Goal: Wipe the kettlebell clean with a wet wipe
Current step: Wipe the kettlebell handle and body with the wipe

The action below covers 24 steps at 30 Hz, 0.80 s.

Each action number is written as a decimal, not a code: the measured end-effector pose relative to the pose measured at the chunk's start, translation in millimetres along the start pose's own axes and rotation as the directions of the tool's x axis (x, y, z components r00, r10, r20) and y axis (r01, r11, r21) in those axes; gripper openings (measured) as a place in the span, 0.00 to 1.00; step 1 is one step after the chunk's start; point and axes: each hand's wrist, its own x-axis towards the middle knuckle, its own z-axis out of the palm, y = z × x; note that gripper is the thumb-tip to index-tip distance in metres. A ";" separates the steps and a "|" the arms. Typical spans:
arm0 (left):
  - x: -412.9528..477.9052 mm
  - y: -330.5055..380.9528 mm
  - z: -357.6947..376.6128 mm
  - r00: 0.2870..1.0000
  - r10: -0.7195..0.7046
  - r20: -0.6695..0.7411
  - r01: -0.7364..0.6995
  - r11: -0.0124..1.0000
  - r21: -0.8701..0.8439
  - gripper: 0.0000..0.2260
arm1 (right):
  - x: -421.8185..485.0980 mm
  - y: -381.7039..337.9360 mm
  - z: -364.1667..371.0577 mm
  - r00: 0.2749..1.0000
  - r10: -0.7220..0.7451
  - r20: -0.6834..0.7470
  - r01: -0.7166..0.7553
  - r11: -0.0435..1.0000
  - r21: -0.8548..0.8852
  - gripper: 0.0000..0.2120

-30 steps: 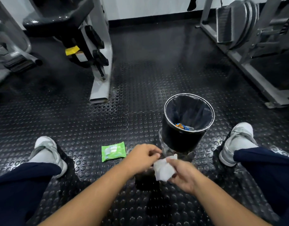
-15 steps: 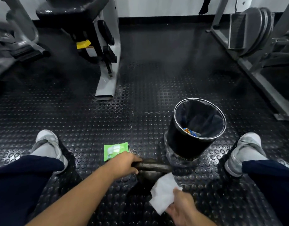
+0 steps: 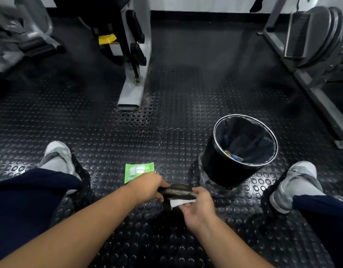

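While clenching the left grip (image 3: 147, 187) round the handle of the dark iron kettlebell (image 3: 177, 191) on the rubber floor (image 3: 166, 132), starting to wipe with the white wet wipe (image 3: 181, 202) pinched in the right grip (image 3: 199, 207) beneath that handle, probably needing strokes along it next.

One head-worn wide-angle view looks forward and steeply down from close above at the studded rubber floor (image 3: 166, 117), with gym machines along the frame's top.
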 end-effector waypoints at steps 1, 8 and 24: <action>-1.1 -1.0 1.6 1.000 -0.001 -0.009 0.001 1.000 0.010 0.17 | -3.6 7.5 8.0 1.000 0.017 0.026 -0.017 1.000 -0.016 0.17; -2.4 2.5 0.5 1.000 0.012 -0.025 -0.011 0.998 0.055 0.13 | -12.6 11.1 28.4 0.987 0.108 0.123 -0.120 0.988 0.094 0.29; -4.8 1.7 5.2 1.000 -0.007 -0.020 0.008 0.999 0.052 0.10 | 2.0 5.6 -2.4 0.999 -0.049 -0.004 0.048 0.956 0.288 0.31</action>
